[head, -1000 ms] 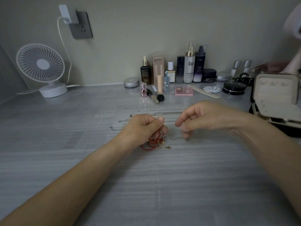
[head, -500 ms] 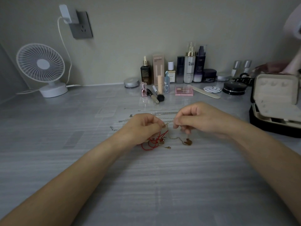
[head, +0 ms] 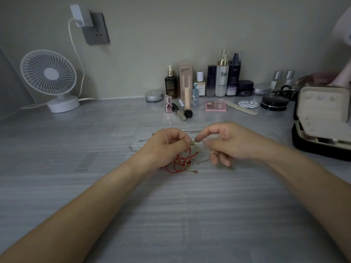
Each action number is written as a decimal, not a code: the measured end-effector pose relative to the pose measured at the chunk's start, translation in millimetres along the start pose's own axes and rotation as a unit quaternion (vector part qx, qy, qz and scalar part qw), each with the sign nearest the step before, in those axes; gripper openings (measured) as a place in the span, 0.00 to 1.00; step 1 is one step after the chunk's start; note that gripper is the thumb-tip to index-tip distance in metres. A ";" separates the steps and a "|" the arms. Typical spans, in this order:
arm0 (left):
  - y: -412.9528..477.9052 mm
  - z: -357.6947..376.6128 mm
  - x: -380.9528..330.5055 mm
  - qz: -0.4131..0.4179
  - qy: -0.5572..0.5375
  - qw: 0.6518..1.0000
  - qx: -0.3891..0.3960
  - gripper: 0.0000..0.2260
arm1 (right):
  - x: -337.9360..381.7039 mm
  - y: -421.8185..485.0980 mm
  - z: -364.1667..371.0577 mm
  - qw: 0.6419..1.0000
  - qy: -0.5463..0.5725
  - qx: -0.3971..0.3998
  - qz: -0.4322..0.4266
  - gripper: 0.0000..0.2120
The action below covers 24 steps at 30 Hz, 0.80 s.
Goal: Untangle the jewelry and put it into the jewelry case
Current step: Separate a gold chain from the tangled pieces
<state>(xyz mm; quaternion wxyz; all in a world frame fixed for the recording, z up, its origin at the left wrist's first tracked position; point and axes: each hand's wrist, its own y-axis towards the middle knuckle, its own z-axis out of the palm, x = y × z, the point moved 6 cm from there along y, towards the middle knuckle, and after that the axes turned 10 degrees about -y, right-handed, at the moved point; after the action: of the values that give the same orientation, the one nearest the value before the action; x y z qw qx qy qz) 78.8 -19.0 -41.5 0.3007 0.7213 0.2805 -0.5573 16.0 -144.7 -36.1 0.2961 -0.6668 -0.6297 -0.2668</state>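
resting on the grey streaked tabletop (head: pixel 171 215) just below the middle of the frame, a tangle of red cord and thin gold-coloured chain (head: pixel 180 164) is seen, partly covered by the left hand (head: pixel 167 147). a small gold-coloured clasp (head: pixel 192 143) at the top of the tangle is pinched between the thumb and curled forefinger of that hand, and red loops are spread out beneath it. the right hand (head: pixel 233 143) is held just beside it, right of centre, with the forefinger stretched toward the clasp and the other fingers bent downward; it is blurred, so whether the fine chain is gripped by it cannot be told.

several loose silver-coloured chains (head: pixel 133 149) are laid out on the tabletop behind and to the left of the hands.

the open jewelry case with a black shell and beige lining (head: pixel 321 118) is placed at the right edge of the frame, well apart from the tangle, its lid raised.

along the wall in the upper middle, a row of cosmetic bottles (head: pixel 222 76) is lined up, with a pink eyeshadow palette (head: pixel 215 105), a pale nail file (head: pixel 241 109) and a round black compact (head: pixel 274 102) set in front. a white desk fan (head: pixel 48 73) is stood in the upper left, below a grey wall socket (head: pixel 96 28) into which a white charger (head: pixel 77 16) is plugged.
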 end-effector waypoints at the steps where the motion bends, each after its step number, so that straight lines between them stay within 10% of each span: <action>1: 0.2 -0.3 -0.4 0.002 -0.004 1.000 -0.003 0.08 | 0.4 -0.4 2.9 1.000 0.002 0.018 0.000 0.08; 8: -0.8 2.3 -4.7 0.015 -0.016 1.000 0.002 0.08 | 2.0 1.4 13.3 0.999 0.008 0.035 0.000 0.05; 17: -0.7 -2.5 -0.9 -0.004 -0.001 1.000 -0.013 0.08 | 5.0 -1.2 -26.3 0.984 -0.010 -0.171 -0.052 0.04; 24: 1.2 -4.4 -1.7 0.013 -0.016 0.999 -0.028 0.04 | 4.5 -1.4 -19.8 0.983 0.121 -0.138 -0.016 0.09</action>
<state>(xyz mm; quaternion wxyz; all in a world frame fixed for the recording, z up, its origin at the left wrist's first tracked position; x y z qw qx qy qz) 82.2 -16.6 -38.9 0.3323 0.7071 0.2820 -0.5568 15.3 -156.1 -19.3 0.2712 -0.6540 -0.5565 -0.4347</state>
